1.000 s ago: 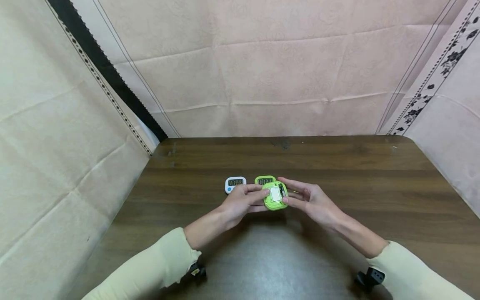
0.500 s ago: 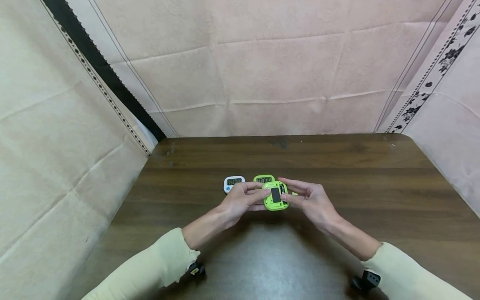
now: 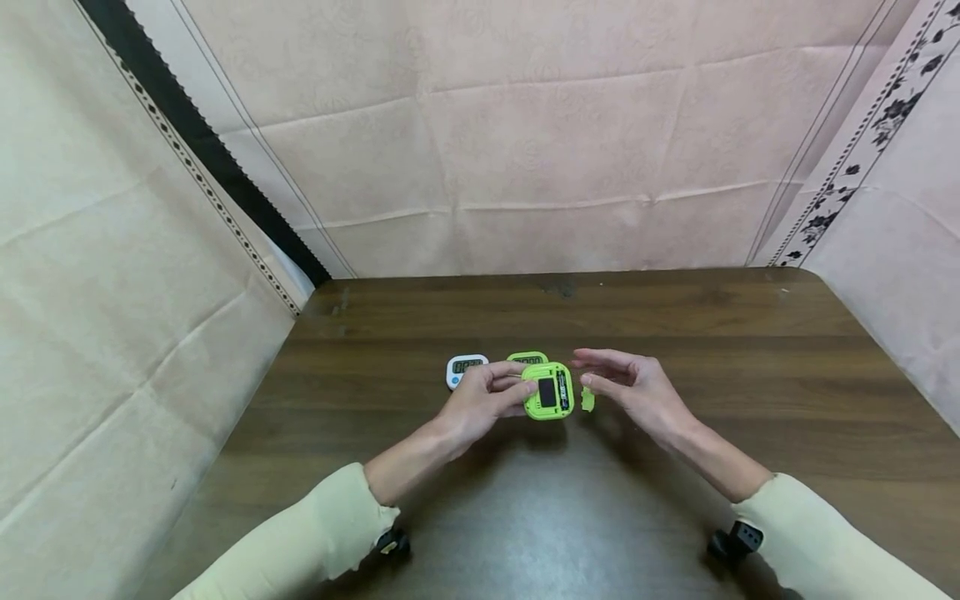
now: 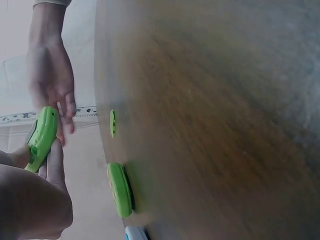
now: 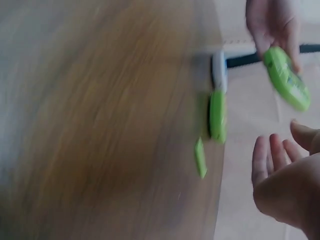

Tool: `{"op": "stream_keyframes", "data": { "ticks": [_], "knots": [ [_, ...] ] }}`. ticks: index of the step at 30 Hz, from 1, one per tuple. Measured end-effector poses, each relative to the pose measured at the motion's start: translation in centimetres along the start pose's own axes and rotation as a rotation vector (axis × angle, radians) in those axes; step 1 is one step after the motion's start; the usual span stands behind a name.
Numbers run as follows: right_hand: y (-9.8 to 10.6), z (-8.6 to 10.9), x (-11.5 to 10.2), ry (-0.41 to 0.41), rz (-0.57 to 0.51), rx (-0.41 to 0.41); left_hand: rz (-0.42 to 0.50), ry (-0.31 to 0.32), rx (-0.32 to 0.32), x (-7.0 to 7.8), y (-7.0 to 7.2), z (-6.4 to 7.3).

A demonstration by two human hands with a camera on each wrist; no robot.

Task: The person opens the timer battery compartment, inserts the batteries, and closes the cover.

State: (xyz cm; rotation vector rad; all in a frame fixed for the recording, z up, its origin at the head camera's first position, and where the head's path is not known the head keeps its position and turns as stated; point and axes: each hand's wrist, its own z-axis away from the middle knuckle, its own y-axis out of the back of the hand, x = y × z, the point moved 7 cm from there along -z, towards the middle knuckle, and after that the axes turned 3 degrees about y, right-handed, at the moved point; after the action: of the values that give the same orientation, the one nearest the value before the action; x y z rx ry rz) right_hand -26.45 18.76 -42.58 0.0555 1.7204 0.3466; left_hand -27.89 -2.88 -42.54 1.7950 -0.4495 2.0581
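My left hand (image 3: 476,404) holds a green digital timer (image 3: 534,402) between thumb and fingers, its back turned up. The back shows a dark rectangle and an uncovered battery slot, with what looks like a battery inside. To its right, my right hand (image 3: 633,385) hovers apart from the timer, fingers loosely bent and holding nothing. Below its fingertips a small green battery cover (image 3: 588,402) lies on the table, also seen flat in the left wrist view. In the right wrist view the held timer (image 5: 285,80) is raised above the table.
Behind the left hand, a second green timer (image 3: 528,357) and a white timer (image 3: 463,364) stand side by side on the brown wooden table (image 3: 675,317). Pale patterned cloth (image 3: 555,150) hangs behind the table and at both sides.
My right hand has let go of the held timer and drawn back to the right. The battery cover on the table now shows fully. My left hand has barely moved.
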Motion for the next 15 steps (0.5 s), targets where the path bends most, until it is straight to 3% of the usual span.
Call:
{"op": "stream_keyframes", "data": {
  "ticks": [7,15],
  "knots": [
    [1.9,-0.2,3.1,-0.109,0.192,-0.029,-0.051,-0.007,0.014,0.0,0.1,0.0],
    [1.5,-0.7,3.8,0.037,0.48,-0.049,-0.073,-0.002,0.016,-0.1,0.3,-0.2]
  ]
}}
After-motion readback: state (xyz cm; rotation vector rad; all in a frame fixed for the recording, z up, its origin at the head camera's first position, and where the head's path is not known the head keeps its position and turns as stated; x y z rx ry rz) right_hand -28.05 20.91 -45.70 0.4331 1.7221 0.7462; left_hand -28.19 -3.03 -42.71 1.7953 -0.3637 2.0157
